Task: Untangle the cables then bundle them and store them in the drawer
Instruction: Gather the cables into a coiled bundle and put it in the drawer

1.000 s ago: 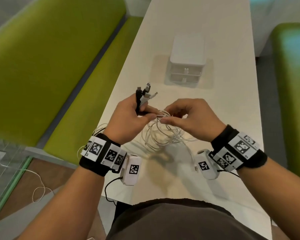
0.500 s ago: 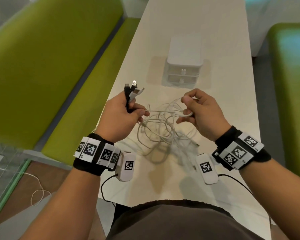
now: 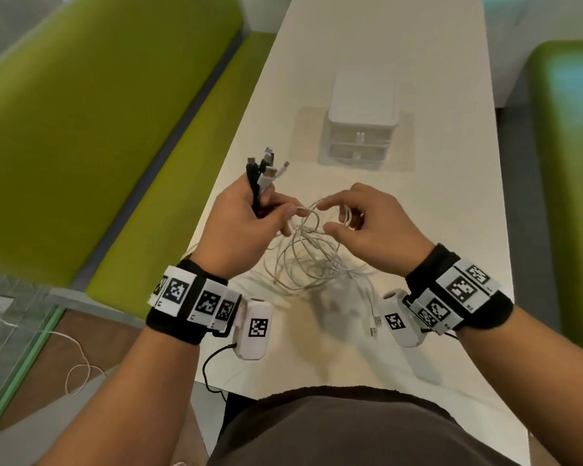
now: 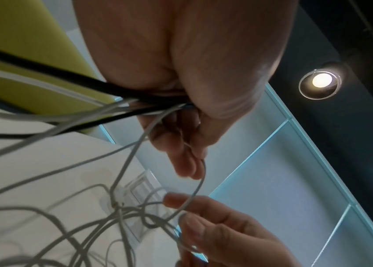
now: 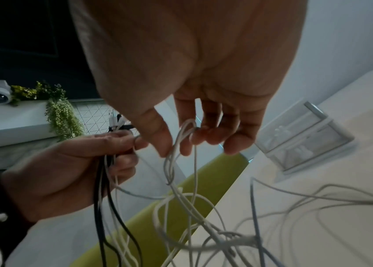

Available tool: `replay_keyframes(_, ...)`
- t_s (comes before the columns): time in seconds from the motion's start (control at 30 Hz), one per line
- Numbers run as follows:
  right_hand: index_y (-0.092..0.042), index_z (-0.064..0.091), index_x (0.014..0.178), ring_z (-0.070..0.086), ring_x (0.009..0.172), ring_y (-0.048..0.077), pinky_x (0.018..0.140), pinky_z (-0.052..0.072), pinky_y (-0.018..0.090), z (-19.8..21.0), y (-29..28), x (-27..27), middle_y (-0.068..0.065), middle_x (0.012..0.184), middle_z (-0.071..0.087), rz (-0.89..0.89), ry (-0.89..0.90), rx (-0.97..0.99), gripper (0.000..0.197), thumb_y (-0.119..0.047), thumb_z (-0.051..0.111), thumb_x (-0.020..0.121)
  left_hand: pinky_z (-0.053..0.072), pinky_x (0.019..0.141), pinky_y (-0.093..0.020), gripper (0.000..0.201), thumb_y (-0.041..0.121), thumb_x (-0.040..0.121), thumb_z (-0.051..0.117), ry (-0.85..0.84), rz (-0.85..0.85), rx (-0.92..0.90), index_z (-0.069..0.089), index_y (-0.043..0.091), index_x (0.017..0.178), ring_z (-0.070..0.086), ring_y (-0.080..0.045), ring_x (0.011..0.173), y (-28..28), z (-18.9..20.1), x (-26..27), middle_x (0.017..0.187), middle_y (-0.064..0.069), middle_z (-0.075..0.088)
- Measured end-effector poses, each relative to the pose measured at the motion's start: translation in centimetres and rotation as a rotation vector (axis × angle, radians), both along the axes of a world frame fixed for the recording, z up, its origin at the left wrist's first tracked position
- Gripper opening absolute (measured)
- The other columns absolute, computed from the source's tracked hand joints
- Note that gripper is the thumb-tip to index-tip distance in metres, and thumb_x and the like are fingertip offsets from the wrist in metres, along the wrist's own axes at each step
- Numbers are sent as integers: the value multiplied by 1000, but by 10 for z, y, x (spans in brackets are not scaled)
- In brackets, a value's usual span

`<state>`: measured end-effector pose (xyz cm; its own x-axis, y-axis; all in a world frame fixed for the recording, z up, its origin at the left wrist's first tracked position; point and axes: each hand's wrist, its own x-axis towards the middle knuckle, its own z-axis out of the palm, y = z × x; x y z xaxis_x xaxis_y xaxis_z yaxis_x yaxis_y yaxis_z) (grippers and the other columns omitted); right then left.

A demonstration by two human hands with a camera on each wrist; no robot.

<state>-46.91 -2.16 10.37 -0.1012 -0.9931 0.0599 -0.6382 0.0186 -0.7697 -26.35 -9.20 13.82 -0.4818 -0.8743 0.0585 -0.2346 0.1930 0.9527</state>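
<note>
A tangle of thin white cables (image 3: 312, 260) hangs between my hands above the white table (image 3: 367, 55). My left hand (image 3: 249, 223) grips a bunch of black and white cable ends, their plugs (image 3: 266, 166) sticking up past the thumb. The same cables (image 4: 103, 108) run through that fist in the left wrist view. My right hand (image 3: 360, 220) pinches a loop of white cable (image 5: 181, 137) between thumb and fingers. A small white two-drawer unit (image 3: 362, 122) stands farther back on the table with both drawers closed.
Green benches (image 3: 81, 112) run along the left side of the table, and another green seat (image 3: 569, 163) is on the right. A loose USB plug (image 3: 374, 326) lies on the table near my right wrist. A white cord (image 3: 78, 364) trails on the floor at lower left.
My right hand had pulled a loop away to the right, then came back toward the left hand. The left hand kept its grip on the plug ends throughout.
</note>
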Motion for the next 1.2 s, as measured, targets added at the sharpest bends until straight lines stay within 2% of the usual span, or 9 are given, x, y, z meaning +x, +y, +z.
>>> replay_keyframes(0.13, -34, 78, 99, 38, 109, 19, 100, 33, 27, -6, 7, 9, -2, 116, 46, 97, 107, -139, 19, -34, 83, 81, 59, 79, -40, 36, -10, 94, 60, 107, 0, 36, 35, 13, 83, 76, -30, 83, -1, -4, -4, 87, -18, 76)
replay_keyframes(0.23, -27, 76, 89, 50, 113, 19, 102, 38, 27, -1, 13, 8, -3, 113, 53, 102, -105, -185, 15, -30, 87, 79, 62, 78, -48, 35, -9, 95, 58, 53, 9, 28, 35, 14, 83, 76, -32, 84, -6, -3, 1, 86, -20, 74)
replay_keyframes(0.4, -9, 65, 91, 70, 85, 14, 86, 55, 34, -3, 12, 9, 0, 88, 67, -49, -410, -123, 13, -10, 77, 89, 62, 71, -47, 34, -7, 93, 60, -46, 28, -18, 37, 15, 82, 76, -29, 75, -3, 1, 3, 80, -11, 74)
replay_keyframes(0.53, -9, 61, 103, 70, 67, 39, 73, 61, 43, -1, 9, 7, 11, 83, 55, -85, -662, -54, 19, 7, 62, 94, 51, 49, -36, 35, 4, 93, 61, -265, 15, 1, 36, 23, 80, 70, -29, 55, -5, 5, 5, 83, -4, 76)
replay_keyframes(0.7, -23, 63, 102, 64, 65, 29, 65, 56, 38, 5, 7, 1, 4, 79, 65, 7, -257, 55, 24, -1, 64, 92, 47, 60, -21, 26, 26, 90, 72, -463, -27, -225, 55, 35, 107, 56, -4, 56, 2, 0, 3, 84, 23, 67)
replay_keyframes(0.8, -29, 61, 103, 61, 65, 24, 69, 56, 43, 7, 5, 4, -9, 74, 62, 91, -166, 96, 27, -5, 68, 90, 46, 65, -22, 38, 34, 88, 75, -479, -110, -325, 58, 27, 121, 53, 3, 62, 9, -4, -8, 85, 15, 69)
replay_keyframes(0.93, -26, 56, 114, 64, 66, 12, 69, 54, 30, 9, 4, 6, -7, 79, 69, 108, -165, 51, 24, -11, 63, 97, 48, 66, -35, 35, 27, 94, 67, -526, -144, -333, 59, 19, 127, 51, -8, 64, 13, -9, -14, 71, 10, 59)
replay_keyframes(1.07, -21, 67, 94, 66, 76, 12, 74, 51, 28, -4, 0, -3, -7, 78, 70, -95, -162, -4, 6, -15, 65, 96, 46, 63, -31, 26, 26, 95, 67, -486, -69, -292, 63, 24, 120, 59, -14, 64, 10, -7, -11, 62, 9, 51)
replay_keyframes(1.2, -8, 63, 94, 69, 88, 20, 88, 54, 32, -7, 2, -12, 3, 77, 70, -93, -681, -30, 19, 2, 50, 101, 55, 65, -39, 10, 21, 96, 63, -516, 77, -223, 55, 26, 91, 66, -19, 67, -8, -14, 6, 67, 4, 56)
